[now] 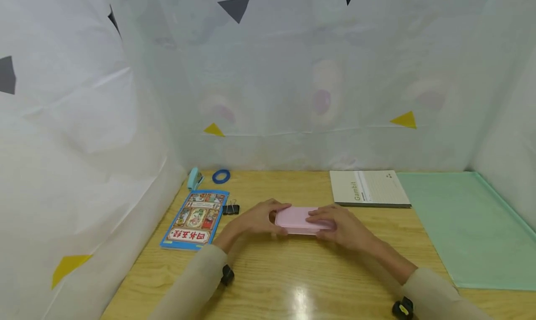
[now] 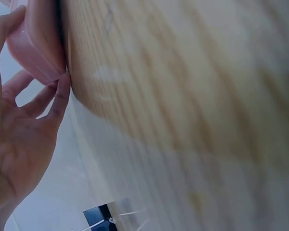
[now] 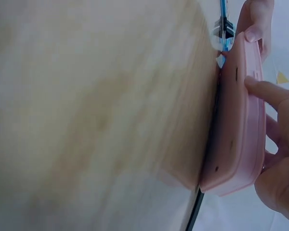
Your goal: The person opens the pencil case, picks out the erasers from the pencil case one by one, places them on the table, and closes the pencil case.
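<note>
A flat pink plastic case with rounded corners (image 1: 298, 219) lies on the light wooden table (image 1: 293, 273), near its middle and a little toward the back, its long side running left to right. The left hand (image 1: 259, 217) grips the case's left end, fingers curled round the edge, and in the left wrist view the fingertips (image 2: 62, 89) press against the pink corner (image 2: 33, 43) where it meets the wood. The right hand (image 1: 339, 227) grips the right end with fingers laid over the lid; the right wrist view shows a fingertip (image 3: 260, 89) on the pink lid (image 3: 243, 120). Just left of the left hand lies a small black binder clip (image 1: 231, 209), and beside that a blue illustrated booklet (image 1: 196, 219). Behind the booklet, by the white sheet wall, sit a light blue stapler (image 1: 194, 177) and a blue tape ring (image 1: 221, 176). A grey-white notebook (image 1: 368, 188) lies behind the right hand, with a pale green mat (image 1: 469, 227) to its right.
</note>
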The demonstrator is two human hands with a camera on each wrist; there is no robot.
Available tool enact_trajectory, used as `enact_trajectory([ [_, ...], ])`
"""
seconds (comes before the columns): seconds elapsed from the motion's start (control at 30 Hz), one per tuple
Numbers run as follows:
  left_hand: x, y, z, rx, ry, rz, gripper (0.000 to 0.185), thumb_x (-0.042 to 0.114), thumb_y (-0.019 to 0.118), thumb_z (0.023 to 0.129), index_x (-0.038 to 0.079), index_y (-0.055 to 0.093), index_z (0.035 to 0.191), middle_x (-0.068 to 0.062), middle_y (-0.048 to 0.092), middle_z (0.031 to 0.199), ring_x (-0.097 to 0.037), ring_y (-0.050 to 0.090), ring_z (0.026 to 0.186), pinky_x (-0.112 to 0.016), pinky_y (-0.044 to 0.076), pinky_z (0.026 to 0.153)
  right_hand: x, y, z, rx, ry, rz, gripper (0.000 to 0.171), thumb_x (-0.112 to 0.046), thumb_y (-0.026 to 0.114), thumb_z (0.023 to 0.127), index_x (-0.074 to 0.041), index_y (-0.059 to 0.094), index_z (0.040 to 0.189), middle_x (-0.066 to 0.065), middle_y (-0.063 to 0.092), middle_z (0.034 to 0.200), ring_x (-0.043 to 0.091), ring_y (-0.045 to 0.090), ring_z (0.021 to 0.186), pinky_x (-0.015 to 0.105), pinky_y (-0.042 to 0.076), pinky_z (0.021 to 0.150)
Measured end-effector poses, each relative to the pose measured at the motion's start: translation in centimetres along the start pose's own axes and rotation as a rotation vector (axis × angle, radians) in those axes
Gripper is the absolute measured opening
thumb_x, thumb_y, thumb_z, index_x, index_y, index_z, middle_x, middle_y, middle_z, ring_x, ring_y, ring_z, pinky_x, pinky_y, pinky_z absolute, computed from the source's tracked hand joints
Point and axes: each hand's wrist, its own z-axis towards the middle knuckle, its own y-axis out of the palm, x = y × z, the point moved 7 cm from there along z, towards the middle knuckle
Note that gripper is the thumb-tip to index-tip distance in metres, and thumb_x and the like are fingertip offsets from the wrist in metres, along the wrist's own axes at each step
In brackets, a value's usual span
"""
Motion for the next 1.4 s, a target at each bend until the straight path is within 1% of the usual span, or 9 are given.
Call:
enact_trajectory([
  [0.27,-0.2,-0.3,0.4,0.009,0.014,-0.013,0.08,0.048,0.079,0.09,0.02,0.047,0.158,-0.005,0.058,0.142,-0.017,0.057,0.12,-0.037,0.047,0.102,0.1,-0.8,0.5,-0.041,-0.008,-0.052,0.042,-0.02,0.083,0.09,-0.026,0.074,0.131,-0.005,0.068,0.137,0.024,0.062,0.122,0.052,0.049,0.103],
  [0.37,-0.4,-0.2,0.4,0.001,-0.001,-0.039,0.083,0.048,0.08,0.09,0.02,0.044,0.159,-0.003,0.056,0.146,-0.015,0.056,0.122,-0.036,0.047,0.103,0.0,-0.9,0.5,-0.05,-0.047,-0.063,0.041,-0.019,0.083,0.09,-0.023,0.075,0.13,-0.002,0.07,0.135,0.025,0.064,0.121,0.051,0.05,0.102],
  [0.57,-0.6,-0.1,0.5,-0.016,-0.022,-0.153,0.087,0.043,0.08,0.09,0.012,0.04,0.161,-0.005,0.056,0.148,-0.015,0.057,0.126,-0.034,0.048,0.105,-0.2,-1.4,0.9,-0.035,-0.136,-0.074,0.037,-0.014,0.082,0.09,-0.017,0.076,0.126,0.003,0.073,0.127,0.026,0.069,0.116,0.049,0.055,0.096],
  [0.83,-0.7,-0.3,0.5,-0.029,-0.049,-0.194,0.089,0.043,0.08,0.091,0.008,0.037,0.161,-0.008,0.054,0.15,-0.017,0.057,0.127,-0.035,0.048,0.106,-0.5,-1.4,1.1,-0.041,-0.204,-0.114,0.034,-0.01,0.079,0.092,-0.011,0.076,0.125,0.007,0.075,0.123,0.024,0.073,0.107,0.042,0.059,0.088],
  [0.97,-0.5,-0.6,0.6,-0.025,-0.053,-0.199,0.092,0.042,0.082,0.089,0.006,0.036,0.161,-0.008,0.056,0.147,-0.017,0.058,0.123,-0.036,0.048,0.105,-1.1,-1.6,1.0,0.013,-0.315,-0.182,0.033,-0.008,0.081,0.088,-0.009,0.076,0.121,0.008,0.077,0.117,0.022,0.075,0.097,0.036,0.061,0.079],
  [1.07,-0.5,-0.7,0.5,-0.023,-0.066,-0.207,0.093,0.041,0.082,0.088,0.005,0.036,0.161,-0.008,0.057,0.146,-0.017,0.058,0.122,-0.037,0.048,0.105,-1.6,-1.7,0.9,0.067,-0.407,-0.241,0.034,-0.005,0.082,0.083,-0.007,0.077,0.116,0.008,0.079,0.11,0.015,0.073,0.083,0.03,0.06,0.07],
  [1.13,-0.5,-0.7,0.5,-0.027,-0.08,-0.219,0.094,0.042,0.083,0.088,0.006,0.035,0.161,-0.008,0.056,0.146,-0.017,0.058,0.122,-0.037,0.048,0.105,-1.7,-1.8,0.9,0.084,-0.437,-0.256,0.035,-0.003,0.082,0.08,-0.006,0.077,0.114,0.008,0.079,0.107,0.012,0.071,0.079,0.028,0.059,0.067],
  [1.2,-0.6,-0.6,0.5,-0.027,-0.086,-0.211,0.096,0.043,0.083,0.087,0.006,0.035,0.161,-0.007,0.056,0.147,-0.016,0.057,0.123,-0.037,0.047,0.106,-1.6,-1.7,0.9,0.071,-0.439,-0.258,0.034,-0.005,0.083,0.081,-0.007,0.077,0.115,0.008,0.079,0.108,0.013,0.073,0.081,0.028,0.059,0.068],
  [1.4,-0.7,-0.5,0.6,-0.041,-0.073,-0.184,0.106,0.044,0.088,0.081,0.007,0.033,0.163,-0.005,0.055,0.15,-0.015,0.057,0.126,-0.037,0.046,0.108,-1.2,-1.6,0.6,-0.008,-0.362,-0.23,0.031,-0.016,0.082,0.09,-0.01,0.078,0.12,0.005,0.077,0.116,0.023,0.075,0.104,0.04,0.061,0.084],
])
